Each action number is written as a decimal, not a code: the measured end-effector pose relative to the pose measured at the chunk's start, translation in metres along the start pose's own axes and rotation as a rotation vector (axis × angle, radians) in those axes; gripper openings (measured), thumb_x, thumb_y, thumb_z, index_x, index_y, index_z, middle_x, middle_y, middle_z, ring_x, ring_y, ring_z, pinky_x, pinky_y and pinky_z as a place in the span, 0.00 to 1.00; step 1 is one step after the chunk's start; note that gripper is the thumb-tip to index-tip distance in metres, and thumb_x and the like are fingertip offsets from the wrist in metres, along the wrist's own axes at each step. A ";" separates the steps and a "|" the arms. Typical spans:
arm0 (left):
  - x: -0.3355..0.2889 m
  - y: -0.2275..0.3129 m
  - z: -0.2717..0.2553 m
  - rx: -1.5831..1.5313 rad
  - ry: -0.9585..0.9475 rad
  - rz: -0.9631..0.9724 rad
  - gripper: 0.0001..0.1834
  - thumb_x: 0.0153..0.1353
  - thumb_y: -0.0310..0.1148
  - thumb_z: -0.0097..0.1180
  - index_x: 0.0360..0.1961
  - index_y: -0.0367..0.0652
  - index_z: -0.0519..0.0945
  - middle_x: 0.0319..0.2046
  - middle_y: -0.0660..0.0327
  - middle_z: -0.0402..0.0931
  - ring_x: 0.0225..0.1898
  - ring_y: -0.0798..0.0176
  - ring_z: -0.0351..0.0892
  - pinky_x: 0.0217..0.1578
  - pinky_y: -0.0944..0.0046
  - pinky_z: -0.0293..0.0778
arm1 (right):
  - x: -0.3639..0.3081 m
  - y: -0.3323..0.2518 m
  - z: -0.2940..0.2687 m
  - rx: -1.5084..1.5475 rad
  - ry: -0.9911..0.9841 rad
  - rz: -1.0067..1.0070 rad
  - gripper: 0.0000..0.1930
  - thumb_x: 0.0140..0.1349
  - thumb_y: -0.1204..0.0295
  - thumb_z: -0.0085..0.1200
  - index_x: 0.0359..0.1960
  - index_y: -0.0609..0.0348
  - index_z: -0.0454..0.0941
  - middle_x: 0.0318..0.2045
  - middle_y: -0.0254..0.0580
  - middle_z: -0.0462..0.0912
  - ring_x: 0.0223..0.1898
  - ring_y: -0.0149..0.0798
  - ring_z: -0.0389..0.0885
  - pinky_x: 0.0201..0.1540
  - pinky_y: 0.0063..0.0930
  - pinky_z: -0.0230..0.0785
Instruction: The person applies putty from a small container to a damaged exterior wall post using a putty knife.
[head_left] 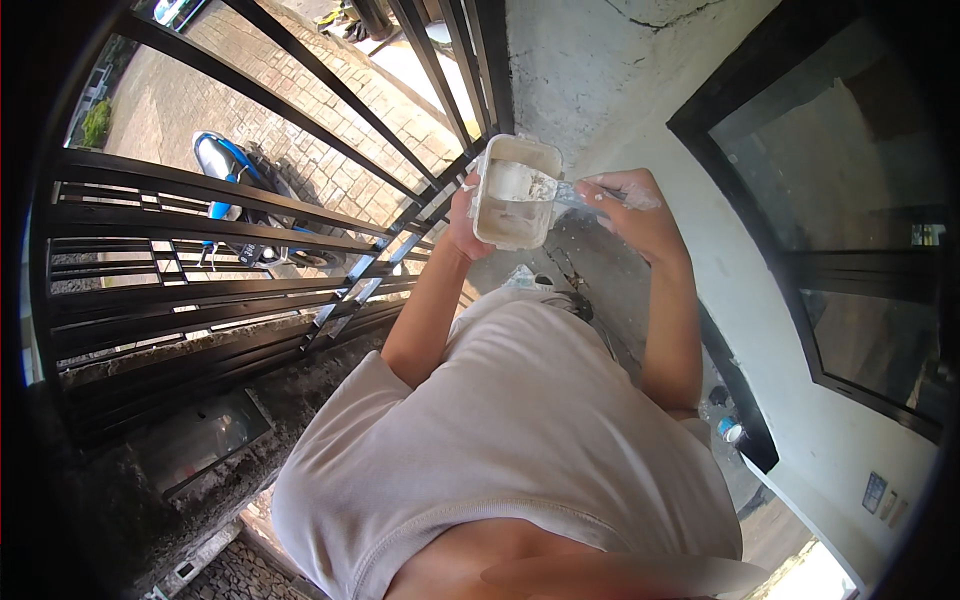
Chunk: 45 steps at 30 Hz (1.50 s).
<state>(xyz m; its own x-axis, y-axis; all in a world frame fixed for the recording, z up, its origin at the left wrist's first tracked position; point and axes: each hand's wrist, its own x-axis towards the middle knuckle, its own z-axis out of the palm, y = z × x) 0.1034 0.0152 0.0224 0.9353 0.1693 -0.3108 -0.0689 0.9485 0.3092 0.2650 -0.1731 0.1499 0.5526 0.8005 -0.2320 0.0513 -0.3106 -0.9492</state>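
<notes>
My left hand point(466, 222) grips the left side of a white rectangular plastic tub point(548, 238), held up in front of me with its mouth toward me. White paste is smeared over the tub's inside. From the right, my right hand point(628, 208) is closed around the handle of a putty knife point(568, 191). The knife's paste-coated blade reaches into the tub. White paste also clings to the fingers of my right hand. Most fingers of my left hand are hidden behind the tub.
A black metal railing point(250, 205) runs along my left, with a blue motorbike point(235, 165) on paving beyond it. Ahead and to the right stands a white wall point(620, 90) with cracks and a dark-framed window point(800, 130). A small blue-and-white can point(731, 430) is on the floor at right.
</notes>
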 end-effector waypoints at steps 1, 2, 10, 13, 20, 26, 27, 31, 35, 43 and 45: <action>0.001 0.000 -0.001 0.067 0.063 0.033 0.33 0.72 0.56 0.38 0.66 0.42 0.73 0.59 0.51 0.78 0.56 0.46 0.81 0.57 0.43 0.78 | -0.001 0.000 -0.006 0.043 0.001 0.021 0.14 0.64 0.67 0.65 0.41 0.67 0.88 0.21 0.32 0.79 0.21 0.24 0.69 0.24 0.21 0.63; 0.001 -0.001 -0.003 0.100 0.048 0.074 0.33 0.72 0.56 0.38 0.66 0.42 0.73 0.59 0.50 0.78 0.56 0.46 0.81 0.57 0.43 0.78 | -0.002 0.001 -0.013 0.099 -0.009 0.017 0.13 0.64 0.66 0.65 0.41 0.66 0.88 0.21 0.31 0.79 0.21 0.22 0.69 0.24 0.19 0.62; 0.005 -0.002 -0.017 -0.074 -0.149 -0.003 0.36 0.67 0.53 0.43 0.70 0.43 0.68 0.60 0.49 0.76 0.57 0.45 0.80 0.57 0.42 0.78 | -0.021 -0.047 -0.058 0.500 0.307 -0.281 0.19 0.70 0.61 0.61 0.53 0.63 0.77 0.25 0.31 0.77 0.20 0.21 0.68 0.19 0.17 0.55; 0.003 -0.005 -0.010 0.096 0.051 0.037 0.35 0.68 0.55 0.41 0.68 0.45 0.72 0.58 0.51 0.78 0.56 0.47 0.80 0.57 0.42 0.78 | -0.026 -0.106 -0.081 0.316 0.284 -0.742 0.21 0.73 0.61 0.57 0.59 0.60 0.71 0.30 0.39 0.79 0.20 0.23 0.70 0.17 0.19 0.58; 0.014 -0.003 -0.010 0.065 -0.105 -0.019 0.36 0.66 0.55 0.41 0.69 0.44 0.70 0.60 0.50 0.77 0.58 0.43 0.79 0.59 0.39 0.75 | -0.043 -0.278 -0.144 -0.429 0.863 -1.087 0.24 0.75 0.74 0.47 0.72 0.55 0.64 0.33 0.37 0.76 0.30 0.27 0.73 0.34 0.24 0.70; 0.014 -0.012 -0.008 -0.033 -0.135 -0.024 0.38 0.64 0.57 0.41 0.69 0.46 0.72 0.61 0.50 0.76 0.58 0.42 0.78 0.59 0.40 0.75 | -0.018 -0.400 -0.167 -1.168 1.214 -1.323 0.33 0.64 0.84 0.50 0.71 0.46 0.68 0.38 0.44 0.74 0.39 0.45 0.77 0.49 0.37 0.76; 0.015 -0.013 -0.009 -0.044 -0.138 -0.018 0.38 0.64 0.57 0.41 0.69 0.46 0.72 0.60 0.50 0.77 0.58 0.42 0.78 0.58 0.39 0.75 | -0.010 -0.413 -0.168 -1.255 1.274 -1.332 0.33 0.63 0.84 0.50 0.71 0.45 0.69 0.38 0.45 0.74 0.40 0.48 0.78 0.49 0.40 0.77; 0.020 -0.017 -0.023 -0.072 -0.157 -0.023 0.37 0.65 0.57 0.41 0.68 0.44 0.72 0.59 0.50 0.77 0.56 0.42 0.79 0.57 0.38 0.75 | 0.002 -0.451 -0.180 -1.376 1.373 -1.309 0.32 0.64 0.80 0.54 0.70 0.41 0.69 0.41 0.48 0.76 0.43 0.51 0.79 0.47 0.44 0.80; 0.029 -0.014 -0.030 -0.066 -0.137 -0.047 0.37 0.66 0.57 0.40 0.66 0.43 0.73 0.58 0.50 0.78 0.54 0.42 0.80 0.55 0.37 0.76 | -0.001 -0.490 -0.193 -1.477 1.552 -1.278 0.31 0.64 0.76 0.57 0.70 0.39 0.70 0.43 0.51 0.76 0.44 0.53 0.79 0.44 0.44 0.83; 0.028 -0.011 -0.023 -0.118 -0.188 -0.066 0.36 0.66 0.58 0.41 0.65 0.45 0.74 0.56 0.50 0.79 0.54 0.43 0.80 0.54 0.38 0.76 | -0.001 -0.531 -0.201 -1.566 1.743 -1.034 0.35 0.61 0.78 0.57 0.70 0.30 0.69 0.47 0.47 0.75 0.49 0.54 0.77 0.48 0.47 0.83; 0.031 -0.007 -0.024 -0.100 -0.205 -0.068 0.37 0.65 0.59 0.42 0.65 0.45 0.74 0.56 0.50 0.79 0.54 0.42 0.80 0.54 0.38 0.76 | -0.006 -0.530 -0.204 -1.622 1.782 -0.974 0.35 0.61 0.78 0.57 0.70 0.30 0.69 0.46 0.47 0.75 0.49 0.54 0.77 0.47 0.46 0.83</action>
<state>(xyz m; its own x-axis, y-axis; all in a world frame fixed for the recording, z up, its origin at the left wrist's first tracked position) 0.1242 0.0199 -0.0114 0.9892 0.0557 -0.1358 -0.0276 0.9794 0.2003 0.4038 -0.1182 0.6976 -0.1914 0.2412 0.9514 0.3336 -0.8956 0.2942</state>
